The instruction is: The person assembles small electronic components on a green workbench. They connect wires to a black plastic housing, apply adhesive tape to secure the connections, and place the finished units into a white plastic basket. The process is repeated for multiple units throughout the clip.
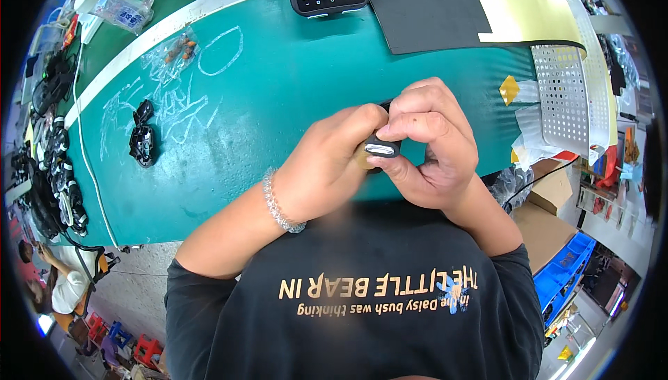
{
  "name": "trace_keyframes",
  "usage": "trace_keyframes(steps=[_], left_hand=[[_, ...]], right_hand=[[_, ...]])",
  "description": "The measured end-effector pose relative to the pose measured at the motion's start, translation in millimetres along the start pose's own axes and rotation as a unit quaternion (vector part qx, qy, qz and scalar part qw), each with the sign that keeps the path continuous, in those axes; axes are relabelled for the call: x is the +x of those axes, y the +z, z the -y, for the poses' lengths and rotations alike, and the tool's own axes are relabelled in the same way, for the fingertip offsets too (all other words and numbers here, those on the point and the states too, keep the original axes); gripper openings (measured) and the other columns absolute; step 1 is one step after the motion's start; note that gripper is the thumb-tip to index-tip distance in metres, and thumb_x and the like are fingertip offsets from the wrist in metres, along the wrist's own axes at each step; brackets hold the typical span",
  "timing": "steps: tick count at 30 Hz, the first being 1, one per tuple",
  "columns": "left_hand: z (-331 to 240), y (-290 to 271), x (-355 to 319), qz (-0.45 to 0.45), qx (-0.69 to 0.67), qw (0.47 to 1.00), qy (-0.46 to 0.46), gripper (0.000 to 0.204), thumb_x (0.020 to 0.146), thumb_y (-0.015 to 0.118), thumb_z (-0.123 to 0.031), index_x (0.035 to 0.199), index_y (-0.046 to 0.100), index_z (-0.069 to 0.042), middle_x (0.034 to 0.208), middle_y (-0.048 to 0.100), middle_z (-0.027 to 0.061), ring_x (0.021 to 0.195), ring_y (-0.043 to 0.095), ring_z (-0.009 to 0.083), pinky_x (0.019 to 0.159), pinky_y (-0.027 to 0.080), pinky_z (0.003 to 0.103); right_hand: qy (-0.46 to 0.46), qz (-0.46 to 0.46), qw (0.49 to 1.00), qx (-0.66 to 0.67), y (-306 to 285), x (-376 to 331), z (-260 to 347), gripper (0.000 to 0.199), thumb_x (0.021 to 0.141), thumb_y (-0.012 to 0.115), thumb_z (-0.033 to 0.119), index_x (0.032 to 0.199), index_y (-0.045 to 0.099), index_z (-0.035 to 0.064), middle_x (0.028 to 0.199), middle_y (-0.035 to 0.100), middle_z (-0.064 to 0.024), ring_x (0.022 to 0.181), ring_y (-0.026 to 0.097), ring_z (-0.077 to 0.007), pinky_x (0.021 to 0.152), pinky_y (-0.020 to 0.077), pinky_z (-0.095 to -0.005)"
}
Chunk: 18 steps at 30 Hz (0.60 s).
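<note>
One small black part — two hands

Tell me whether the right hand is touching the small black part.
Touching. The head view shows the right hand with thumb and fingers wrapped onto the small black part, no gap.

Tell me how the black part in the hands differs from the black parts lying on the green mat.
The held part is one piece pinched between the left hand and right hand; the loose parts lie untouched to the left. The held part shows a pale face; the loose parts look all black. Both are small and dark.
</note>
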<state>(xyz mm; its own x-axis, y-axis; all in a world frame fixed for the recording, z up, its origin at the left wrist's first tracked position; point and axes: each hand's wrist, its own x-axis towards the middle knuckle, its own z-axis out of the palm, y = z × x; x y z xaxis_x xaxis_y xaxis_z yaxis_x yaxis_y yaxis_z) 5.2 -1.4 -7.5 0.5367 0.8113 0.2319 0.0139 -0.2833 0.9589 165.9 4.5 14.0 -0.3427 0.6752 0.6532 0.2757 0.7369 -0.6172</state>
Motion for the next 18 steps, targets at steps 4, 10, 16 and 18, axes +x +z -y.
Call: trace_keyframes(steps=[4,10,16,18], left_hand=[[-2.1,2.6,-0.4,-0.011,-0.060,0.998,-0.027,0.013,0.080,0.052,0.002,0.091,0.047,-0.003,0.077,0.053,0.0142,0.068,0.053,0.0300,0.061,0.044,0.035],[0.6,5.2,2.5,-0.047,-0.084,0.995,-0.025,0.004,0.088,0.047,-0.005,0.091,0.045,-0.003,0.074,0.051,0.0104,0.064,0.051,0.0215,0.057,0.042,0.031],[-1.0,-0.7,2.2,-0.048,-0.046,0.996,-0.059,0.007,0.092,0.047,-0.010,0.091,0.044,-0.004,0.071,0.049,0.0080,0.059,0.045,0.0143,0.054,0.039,0.029],[-1.9,-0.4,1.7,-0.049,-0.066,0.993,-0.083,0.008,0.092,0.047,-0.010,0.091,0.044,-0.004,0.071,0.049,0.0077,0.058,0.044,0.0137,0.053,0.039,0.028]], right_hand=[[-0.007,0.009,1.000,0.006,-0.8,0.9,-0.1,0.025,0.062,0.072,0.006,0.082,0.056,0.0034,0.080,0.056,-0.0074,0.065,0.052,-0.0227,0.057,0.0419,-0.0309],[0.010,-0.019,1.000,0.007,-2.7,-2.7,-1.6,0.026,0.065,0.071,0.000,0.085,0.055,0.0019,0.082,0.058,-0.0098,0.068,0.055,-0.0244,0.059,0.0438,-0.0317],[0.042,-0.066,0.995,0.070,-0.5,-9.9,-2.0,0.026,0.068,0.068,-0.006,0.089,0.054,0.0023,0.083,0.059,-0.0109,0.069,0.056,-0.0209,0.060,0.0443,-0.0291],[0.049,-0.076,0.993,0.081,0.1,-8.6,-1.4,0.026,0.069,0.068,-0.006,0.090,0.054,0.0024,0.084,0.059,-0.0111,0.069,0.056,-0.0192,0.059,0.0448,-0.0279]])
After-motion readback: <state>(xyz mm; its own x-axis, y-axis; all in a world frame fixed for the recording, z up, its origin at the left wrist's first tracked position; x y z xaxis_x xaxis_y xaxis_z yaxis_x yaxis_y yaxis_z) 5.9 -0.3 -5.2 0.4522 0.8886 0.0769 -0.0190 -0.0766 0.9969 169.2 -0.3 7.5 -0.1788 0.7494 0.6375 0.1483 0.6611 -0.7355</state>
